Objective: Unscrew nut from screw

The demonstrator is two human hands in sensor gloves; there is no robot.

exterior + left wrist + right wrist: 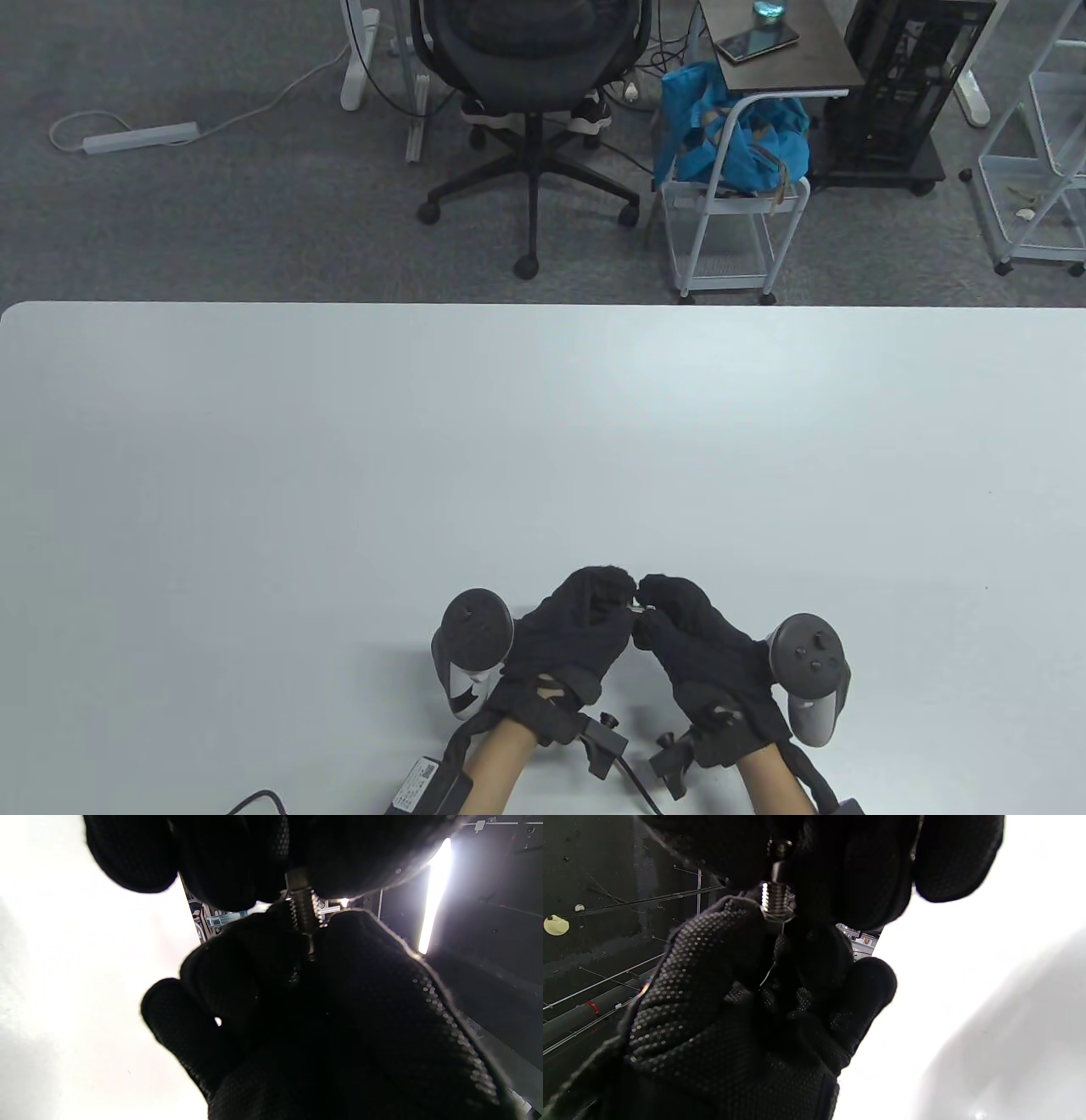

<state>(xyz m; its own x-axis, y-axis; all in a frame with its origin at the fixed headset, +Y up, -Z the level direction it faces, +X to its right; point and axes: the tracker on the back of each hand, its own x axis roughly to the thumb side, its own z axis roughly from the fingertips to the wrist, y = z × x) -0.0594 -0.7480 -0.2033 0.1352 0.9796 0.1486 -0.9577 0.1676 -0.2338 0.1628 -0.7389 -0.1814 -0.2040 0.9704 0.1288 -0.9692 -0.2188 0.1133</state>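
Evidently the screw (pixel 303 910) is pinched between the left hand (pixel 577 632) and right hand (pixel 691 637) just above the near edge of the desk (pixel 543 441), the nut hidden, so one end is best held fast while the other is turned, with an office chair (pixel 530 102) beyond.

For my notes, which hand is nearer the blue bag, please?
Right. The right hand sits nearly in line with the blue bag; the left hand lies further to its left.
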